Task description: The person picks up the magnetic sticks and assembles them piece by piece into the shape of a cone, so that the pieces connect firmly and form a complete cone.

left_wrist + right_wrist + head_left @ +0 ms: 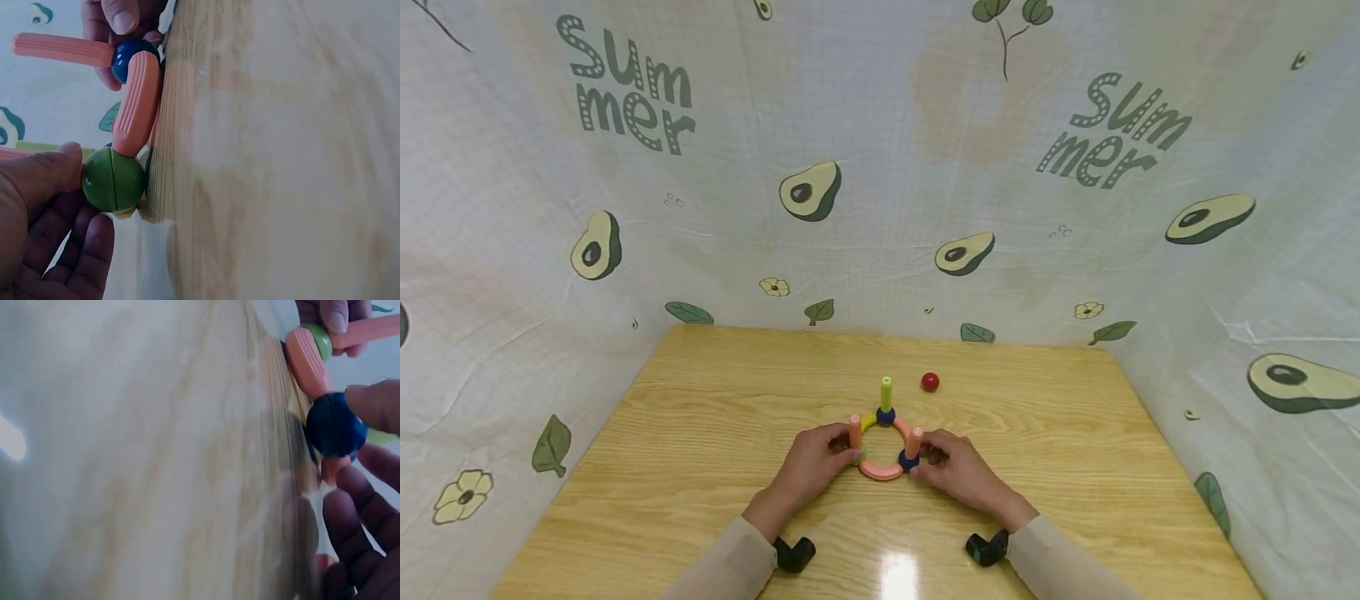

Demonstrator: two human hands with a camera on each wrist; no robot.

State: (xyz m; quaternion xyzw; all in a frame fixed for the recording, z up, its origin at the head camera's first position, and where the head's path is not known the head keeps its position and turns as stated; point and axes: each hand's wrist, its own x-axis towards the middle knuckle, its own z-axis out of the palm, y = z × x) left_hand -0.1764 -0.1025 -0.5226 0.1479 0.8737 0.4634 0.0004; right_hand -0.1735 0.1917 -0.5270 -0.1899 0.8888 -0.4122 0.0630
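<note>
A ring of curved sticks joined by balls lies on the table, with three straight sticks standing up from its joints. My left hand [811,457] pinches the green ball [114,180] at the ring's left, at the foot of an upright pink stick [855,433]. At the right joint, my right hand [961,473] grips a blue ball [335,425] under another upright pink stick [913,444]. Between them runs a curved pink stick [882,472]. A lime stick [886,396] rises from the far blue ball [886,415], reached by a yellow curved piece [868,422].
A loose red ball [930,382] sits behind the ring, to its right. The wooden table [715,400] ends at a printed cloth [880,200] hung behind it and along both sides. Black wrist devices [794,554] sit by both sleeves.
</note>
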